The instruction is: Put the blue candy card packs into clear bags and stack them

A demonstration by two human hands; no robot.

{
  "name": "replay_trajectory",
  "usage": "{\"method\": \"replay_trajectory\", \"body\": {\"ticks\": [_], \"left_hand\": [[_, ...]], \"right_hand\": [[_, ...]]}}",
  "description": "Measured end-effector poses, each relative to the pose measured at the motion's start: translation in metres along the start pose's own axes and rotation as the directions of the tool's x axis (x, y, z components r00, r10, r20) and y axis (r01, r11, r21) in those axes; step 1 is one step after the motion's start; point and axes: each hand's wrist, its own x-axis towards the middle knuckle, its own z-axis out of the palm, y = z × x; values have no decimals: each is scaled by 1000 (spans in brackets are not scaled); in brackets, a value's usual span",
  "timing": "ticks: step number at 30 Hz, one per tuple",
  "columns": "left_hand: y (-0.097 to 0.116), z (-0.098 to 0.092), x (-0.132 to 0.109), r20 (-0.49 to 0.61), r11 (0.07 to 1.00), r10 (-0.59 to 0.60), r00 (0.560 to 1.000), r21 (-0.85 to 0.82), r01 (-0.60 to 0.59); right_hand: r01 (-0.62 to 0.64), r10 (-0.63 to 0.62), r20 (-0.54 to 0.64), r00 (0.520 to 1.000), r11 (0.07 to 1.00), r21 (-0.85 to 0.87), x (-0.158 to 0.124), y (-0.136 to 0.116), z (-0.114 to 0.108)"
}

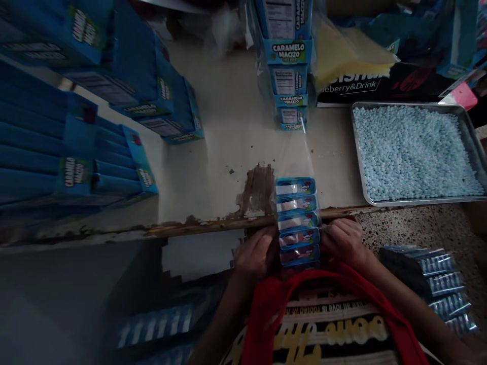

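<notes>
A row of small blue candy boxes in clear plastic wrap lies over the table's front edge, close to my body. My left hand is closed at the left side of this pack, its fingertips partly hidden. On the opposite side, my right hand is closed with its fingers against the wrap. Clear film stretches from the pack toward a line of blue "Caramelo Macizo" display boxes farther back, which is also in clear plastic.
Blue display boxes are stacked at the left. At the right, a metal tray holds pale blue pellets, with a black carton behind it. More wrapped packs lie below at the right. The wooden table edge is chipped.
</notes>
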Motion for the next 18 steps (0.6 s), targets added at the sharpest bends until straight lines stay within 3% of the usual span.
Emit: {"method": "replay_trajectory", "body": {"ticks": [6,9,12,16,18], "left_hand": [[2,2,-9,-15,1000,-6,1000,-24,6],[8,5,0,-37,991,-131,991,-39,130],[13,9,11,-92,957,-291,952,-36,289],[10,13,15,12,973,-228,974,-26,229],[7,15,12,-1,976,-218,976,-24,218]], "right_hand": [[-30,31,-26,999,999,16,3,-5,3],[-45,47,-52,998,998,49,6,-6,3],[-103,106,-67,992,993,52,11,-4,3],[-108,107,-19,994,993,-40,16,4,4],[-75,75,-4,997,995,-67,15,8,5]]}}
